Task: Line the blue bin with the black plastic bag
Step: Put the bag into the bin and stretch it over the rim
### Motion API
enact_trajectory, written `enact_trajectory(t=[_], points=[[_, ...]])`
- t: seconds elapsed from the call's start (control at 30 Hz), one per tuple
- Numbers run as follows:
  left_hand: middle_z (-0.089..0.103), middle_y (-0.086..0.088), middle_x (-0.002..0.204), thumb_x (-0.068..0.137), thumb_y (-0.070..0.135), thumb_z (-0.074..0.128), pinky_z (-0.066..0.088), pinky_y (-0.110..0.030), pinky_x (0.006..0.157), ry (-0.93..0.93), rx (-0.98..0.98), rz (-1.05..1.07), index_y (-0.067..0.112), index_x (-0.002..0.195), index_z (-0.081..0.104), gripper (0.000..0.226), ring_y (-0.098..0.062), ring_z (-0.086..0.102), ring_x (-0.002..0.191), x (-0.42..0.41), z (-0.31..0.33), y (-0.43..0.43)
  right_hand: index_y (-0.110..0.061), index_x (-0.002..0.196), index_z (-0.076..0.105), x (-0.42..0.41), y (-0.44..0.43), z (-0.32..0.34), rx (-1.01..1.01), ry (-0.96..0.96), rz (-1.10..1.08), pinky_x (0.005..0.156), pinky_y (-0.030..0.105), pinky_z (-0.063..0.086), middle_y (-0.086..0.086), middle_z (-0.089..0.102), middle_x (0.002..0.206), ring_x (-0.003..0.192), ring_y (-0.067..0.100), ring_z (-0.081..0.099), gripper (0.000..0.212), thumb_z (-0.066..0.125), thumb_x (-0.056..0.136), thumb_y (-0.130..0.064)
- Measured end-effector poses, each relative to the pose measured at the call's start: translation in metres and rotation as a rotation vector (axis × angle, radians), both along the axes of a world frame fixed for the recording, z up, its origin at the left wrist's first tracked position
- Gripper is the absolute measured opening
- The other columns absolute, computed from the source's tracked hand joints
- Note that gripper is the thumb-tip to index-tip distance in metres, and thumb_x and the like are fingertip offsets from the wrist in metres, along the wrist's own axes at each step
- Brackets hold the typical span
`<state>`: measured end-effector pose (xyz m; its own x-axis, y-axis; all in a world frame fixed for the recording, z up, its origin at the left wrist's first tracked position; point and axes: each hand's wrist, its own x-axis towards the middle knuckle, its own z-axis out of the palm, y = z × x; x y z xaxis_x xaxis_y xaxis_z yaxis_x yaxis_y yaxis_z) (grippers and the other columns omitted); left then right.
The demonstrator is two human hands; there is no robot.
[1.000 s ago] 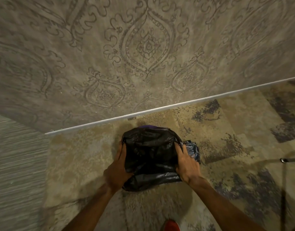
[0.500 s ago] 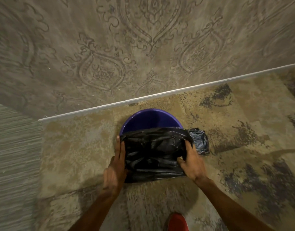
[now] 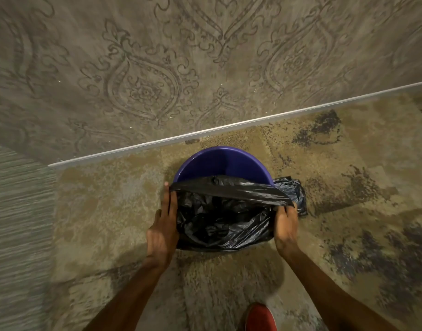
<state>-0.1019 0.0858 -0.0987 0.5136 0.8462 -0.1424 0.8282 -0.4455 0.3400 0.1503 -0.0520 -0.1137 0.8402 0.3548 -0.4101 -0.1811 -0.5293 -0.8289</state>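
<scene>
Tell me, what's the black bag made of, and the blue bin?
The black bag looks like thin plastic film: it crinkles and shines in patches. The blue bin looks like hard, smooth plastic, since its rim holds a neat round shape with a soft sheen, though I can't be certain.

two bare forearms, no sleeves in view, and a red shoe (image 3: 261, 317) at the bottom edge

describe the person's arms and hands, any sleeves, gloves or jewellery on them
Both forearms are bare from the bottom of the picture up to the wrists, with no sleeve in view. The left hand and the right hand wear no gloves. No watch, bracelet or ring shows on either, though the right hand's fingers are partly hidden.
</scene>
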Motion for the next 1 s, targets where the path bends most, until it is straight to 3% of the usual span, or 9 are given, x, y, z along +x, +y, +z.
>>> enact_trajectory(t=[0.1, 0.17, 0.3, 0.4, 0.5, 0.63, 0.77, 0.87, 1.0], points=[[-0.016, 0.009, 0.164, 0.085, 0.035, 0.065, 0.060, -0.041, 0.081, -0.118, -0.123, -0.035, 0.033, 0.154, -0.015, 0.106, -0.028, 0.038, 0.141, -0.002, -0.011, 0.015, -0.013, 0.096, 0.061, 0.012, 0.012, 0.008, 0.110, 0.221, -0.187, 0.078, 0.036, 0.049, 0.011, 0.061, 0.107, 0.094, 0.023, 0.058, 0.013, 0.049, 0.097, -0.017], [-0.013, 0.010, 0.164, 0.084, 0.038, 0.066, 0.046, -0.046, 0.106, -0.187, -0.202, -0.107, 0.037, 0.153, -0.013, 0.105, -0.026, 0.023, 0.148, -0.006, -0.016, 0.026, -0.006, 0.092, 0.061, 0.023, 0.019, 0.014, 0.079, 0.239, -0.178, 0.068, 0.034, 0.048, 0.016, 0.061, 0.099, 0.086, 0.026, 0.057, 0.018, 0.048, 0.095, -0.016], [-0.006, 0.006, 0.164, 0.079, 0.048, 0.070, 0.024, -0.041, 0.119, -0.229, -0.348, -0.227, 0.046, 0.152, -0.003, 0.103, -0.019, 0.006, 0.151, -0.022, -0.017, 0.052, -0.001, 0.087, 0.072, 0.039, 0.032, 0.031, -0.160, 0.069, -0.008, 0.079, 0.050, 0.057, 0.020, 0.069, 0.103, 0.091, 0.038, 0.066, 0.027, 0.051, 0.093, -0.017], [0.008, 0.008, 0.160, 0.077, 0.057, 0.063, 0.027, -0.025, 0.115, -0.295, -0.499, -0.119, 0.049, 0.149, 0.019, 0.085, -0.004, 0.015, 0.146, -0.024, -0.002, 0.060, -0.006, 0.088, 0.073, 0.042, 0.034, 0.046, -0.351, -0.032, 0.144, 0.078, 0.042, 0.053, 0.016, 0.064, 0.108, 0.092, 0.034, 0.063, 0.025, 0.051, 0.092, -0.018], [0.036, -0.007, 0.137, 0.087, 0.033, 0.060, 0.050, -0.032, 0.097, -0.225, -0.334, 0.077, 0.021, 0.137, 0.052, 0.053, -0.022, 0.049, 0.120, -0.016, 0.009, 0.058, -0.012, 0.068, 0.063, 0.047, 0.033, 0.057, -0.396, -0.018, 0.290, 0.054, 0.029, 0.042, 0.012, 0.063, 0.072, 0.059, 0.021, 0.055, 0.026, 0.051, 0.089, -0.005], [0.040, -0.002, 0.094, 0.093, 0.031, 0.055, 0.050, -0.036, 0.065, -0.114, -0.196, 0.373, 0.011, 0.091, 0.064, 0.022, -0.028, 0.058, 0.082, 0.004, 0.031, 0.045, -0.014, 0.066, 0.055, 0.049, 0.029, 0.067, -0.281, 0.418, 0.126, 0.030, 0.013, 0.022, -0.006, 0.041, 0.039, 0.027, 0.005, 0.031, 0.026, 0.054, 0.091, -0.007], [0.041, -0.009, 0.108, 0.085, 0.034, 0.067, 0.044, -0.034, 0.068, -0.066, -0.312, 0.538, 0.011, 0.111, 0.062, 0.034, -0.026, 0.051, 0.078, 0.018, 0.042, 0.029, -0.016, 0.063, 0.053, 0.041, 0.025, 0.065, -0.224, 0.589, 0.009, 0.031, 0.011, 0.023, -0.004, 0.048, 0.042, 0.028, 0.004, 0.033, 0.032, 0.048, 0.094, -0.009], [0.044, -0.013, 0.117, 0.077, 0.026, 0.076, 0.045, -0.037, 0.076, -0.035, -0.406, 0.552, 0.010, 0.116, 0.059, 0.045, -0.031, 0.053, 0.086, 0.011, 0.042, 0.018, -0.006, 0.084, 0.062, 0.029, 0.020, 0.068, -0.080, 0.688, -0.170, 0.029, 0.014, 0.037, 0.003, 0.064, 0.050, 0.030, 0.006, 0.049, 0.025, 0.044, 0.100, -0.007], [0.067, -0.009, 0.107, 0.072, 0.016, 0.078, 0.052, -0.039, 0.082, -0.141, -0.494, 0.551, 0.013, 0.116, 0.066, 0.046, -0.029, 0.061, 0.098, -0.002, 0.031, 0.001, -0.005, 0.102, 0.058, 0.011, 0.012, 0.068, 0.091, 0.619, -0.331, 0.062, 0.031, 0.058, 0.015, 0.063, 0.085, 0.065, 0.017, 0.061, 0.016, 0.044, 0.098, 0.002]])
